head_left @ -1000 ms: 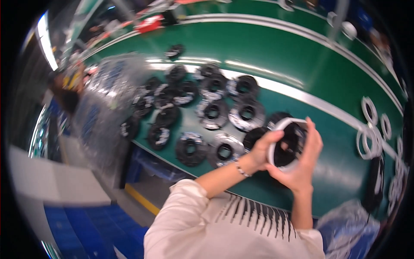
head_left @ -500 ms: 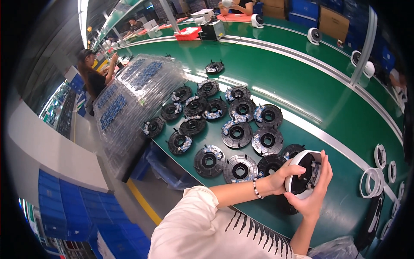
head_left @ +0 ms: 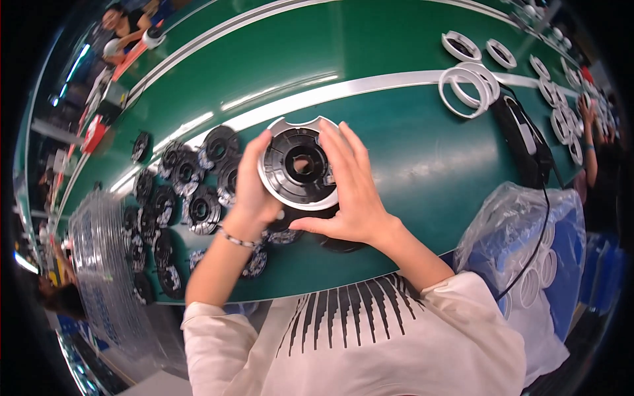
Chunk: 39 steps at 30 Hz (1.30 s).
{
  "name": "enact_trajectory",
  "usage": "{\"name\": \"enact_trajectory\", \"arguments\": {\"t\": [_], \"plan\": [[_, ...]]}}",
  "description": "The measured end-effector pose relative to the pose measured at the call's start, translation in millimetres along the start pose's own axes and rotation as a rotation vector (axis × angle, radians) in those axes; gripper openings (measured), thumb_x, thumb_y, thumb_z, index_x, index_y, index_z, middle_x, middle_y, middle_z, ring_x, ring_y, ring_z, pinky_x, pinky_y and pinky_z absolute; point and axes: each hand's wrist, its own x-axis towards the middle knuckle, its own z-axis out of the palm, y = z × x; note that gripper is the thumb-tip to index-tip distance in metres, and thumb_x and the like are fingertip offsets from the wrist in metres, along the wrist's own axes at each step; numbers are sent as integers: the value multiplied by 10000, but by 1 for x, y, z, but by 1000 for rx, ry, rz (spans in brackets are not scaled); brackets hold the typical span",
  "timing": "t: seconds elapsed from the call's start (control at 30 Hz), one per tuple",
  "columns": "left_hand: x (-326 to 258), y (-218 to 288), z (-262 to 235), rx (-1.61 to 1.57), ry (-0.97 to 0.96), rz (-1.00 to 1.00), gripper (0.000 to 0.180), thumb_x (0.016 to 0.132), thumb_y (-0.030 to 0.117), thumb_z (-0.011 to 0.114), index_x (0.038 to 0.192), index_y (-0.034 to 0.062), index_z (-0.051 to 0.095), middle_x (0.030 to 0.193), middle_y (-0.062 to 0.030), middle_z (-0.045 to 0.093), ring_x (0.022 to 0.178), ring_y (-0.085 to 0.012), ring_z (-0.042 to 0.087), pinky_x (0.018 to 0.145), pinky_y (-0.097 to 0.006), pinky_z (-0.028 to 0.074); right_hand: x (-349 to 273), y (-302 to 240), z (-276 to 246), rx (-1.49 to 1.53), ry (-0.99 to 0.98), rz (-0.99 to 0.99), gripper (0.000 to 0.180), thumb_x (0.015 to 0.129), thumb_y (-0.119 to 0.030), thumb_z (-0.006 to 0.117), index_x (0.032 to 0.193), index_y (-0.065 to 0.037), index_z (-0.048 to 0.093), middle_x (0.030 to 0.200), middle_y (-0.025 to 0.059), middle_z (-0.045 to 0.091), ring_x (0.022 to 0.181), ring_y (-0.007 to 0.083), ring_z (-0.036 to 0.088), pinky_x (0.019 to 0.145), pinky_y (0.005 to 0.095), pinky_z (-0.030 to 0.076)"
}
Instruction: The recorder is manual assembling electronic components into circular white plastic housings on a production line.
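Note:
Between my two hands is a round white housing [head_left: 265, 177] with a black ridged disc [head_left: 282, 158] seated inside it. A dark hub with a hole stands at the disc's middle, and the rim has a notch at its far side. My left hand [head_left: 254, 181] is closed on the left edge of the housing. Its right edge is held by my right hand [head_left: 350, 181], fingers over the far side and thumb stretched under the near side. The piece is raised above the green table, its open face toward me.
Several black discs [head_left: 203, 210] with small boards lie crowded on the left. Stacked clear plastic trays [head_left: 99, 257] stand beyond them. White rings [head_left: 462, 92] and a black corded tool [head_left: 525, 142] lie at right, near a plastic-lined blue bin [head_left: 568, 264]. Other people sit along the line.
My view has swung to the right, so the rings and bin show more fully. The housing has turned from edge-on to face me, with both hands still on it.

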Motion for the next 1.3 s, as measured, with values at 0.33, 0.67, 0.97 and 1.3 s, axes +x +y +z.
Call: {"name": "enact_trajectory", "arguments": {"t": [0.33, 0.67, 0.97, 1.3], "plan": [[186, 55, -46, 364, 156, 1, 370, 865, 272, 370, 1124, 9, 395, 1124, -156, 475, 1025, -275, 482, 878, -438, 387, -18, 125, -135, -773, 532, 454, 448, 590, -173, 701, 994, -43, 556, 1059, 120, 528, 900, 261, 506, 789, 333, 407], [236, 40, -56, 898, 564, 357, 607, 753, 419, 562, 1178, 20, 393, 1208, -119, 416, 1105, -251, 390, 881, -476, 299, -31, 197, -122, -621, 300, 725, 336, 580, -154, 694, 885, -41, 609, 741, 129, 601, 691, 260, 589, 688, 328, 468], [17, -15, 11, 2131, -591, 551, 435, 668, 145, 622, 1080, 108, 489, 1135, -27, 485, 1158, -264, 347, 960, -545, 155, -39, 97, -116, -536, 623, 499, 326, 650, -262, 705, 533, -5, 543, 489, 40, 518, 435, 81, 453, 432, 210, 352], [25, -54, 8, 1840, -1080, 328, 512, 589, 20, 639, 1073, 37, 472, 957, -127, 509, 876, -300, 498, 761, -331, 417, -87, 72, -100, -532, 159, 247, 282, 496, -67, 740, 470, -37, 460, 543, 70, 504, 596, 195, 523, 493, 277, 415]]}}
